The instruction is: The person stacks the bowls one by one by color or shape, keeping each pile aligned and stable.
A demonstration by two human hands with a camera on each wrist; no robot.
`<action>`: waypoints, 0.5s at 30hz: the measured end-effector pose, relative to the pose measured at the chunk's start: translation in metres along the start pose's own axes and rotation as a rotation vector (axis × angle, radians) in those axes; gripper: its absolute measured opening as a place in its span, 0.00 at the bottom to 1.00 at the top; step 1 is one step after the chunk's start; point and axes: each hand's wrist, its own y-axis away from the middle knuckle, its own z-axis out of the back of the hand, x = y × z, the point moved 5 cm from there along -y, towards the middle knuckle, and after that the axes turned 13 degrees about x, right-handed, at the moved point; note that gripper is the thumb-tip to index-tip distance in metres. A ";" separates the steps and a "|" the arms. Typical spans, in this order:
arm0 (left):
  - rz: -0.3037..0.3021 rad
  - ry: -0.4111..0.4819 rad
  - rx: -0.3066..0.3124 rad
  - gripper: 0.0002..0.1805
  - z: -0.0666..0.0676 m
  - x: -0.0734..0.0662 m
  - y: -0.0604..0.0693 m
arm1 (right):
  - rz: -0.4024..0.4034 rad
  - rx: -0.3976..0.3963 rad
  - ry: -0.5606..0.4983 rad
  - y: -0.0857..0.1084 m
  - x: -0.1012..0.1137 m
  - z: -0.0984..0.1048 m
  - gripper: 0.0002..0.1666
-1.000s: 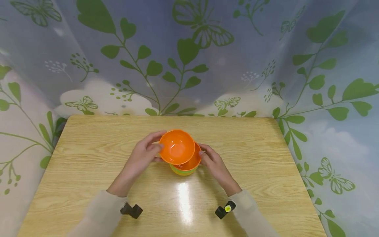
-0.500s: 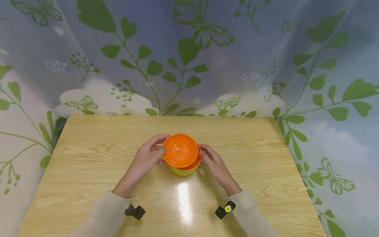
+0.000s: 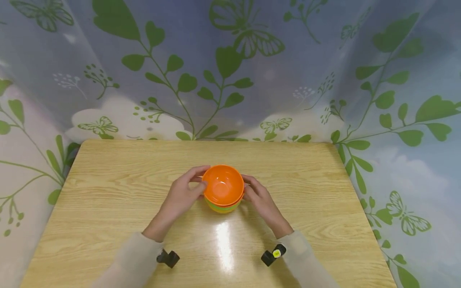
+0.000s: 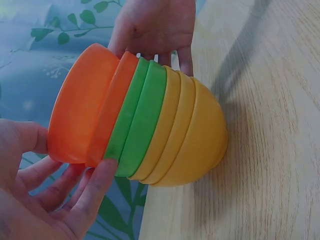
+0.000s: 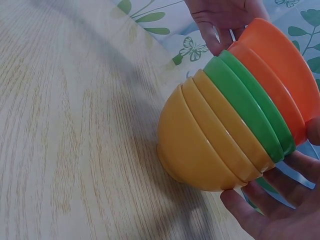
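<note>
An orange bowl (image 3: 223, 185) sits at the top of a stack in the head view, its inside facing up. My left hand (image 3: 181, 196) pinches its left rim between thumb and fingers. Under it, the left wrist view shows a second orange bowl (image 4: 119, 105), then two green bowls (image 4: 142, 120) and three yellow bowls (image 4: 200, 132), nested together. The top bowl's wall stands well out of the one below. On the stack's right side, my right hand (image 3: 262, 200) holds it, thumb near the orange rim and fingers along the lower bowls.
The stack stands on a wood-grain table (image 3: 126, 168), near the middle. A curtain (image 3: 288, 80) printed with leaves and butterflies hangs behind the table's back edge and along the sides. Black wrist cameras (image 3: 168, 258) are strapped at both sleeves.
My left hand has moved right and slightly toward me with the top orange bowl, from overlapping the stack's left side to sitting over it. The right hand has stayed in place.
</note>
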 end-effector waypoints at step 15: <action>-0.030 -0.145 -0.052 0.26 -0.007 0.001 0.001 | -0.024 -0.017 -0.010 0.002 0.003 -0.002 0.29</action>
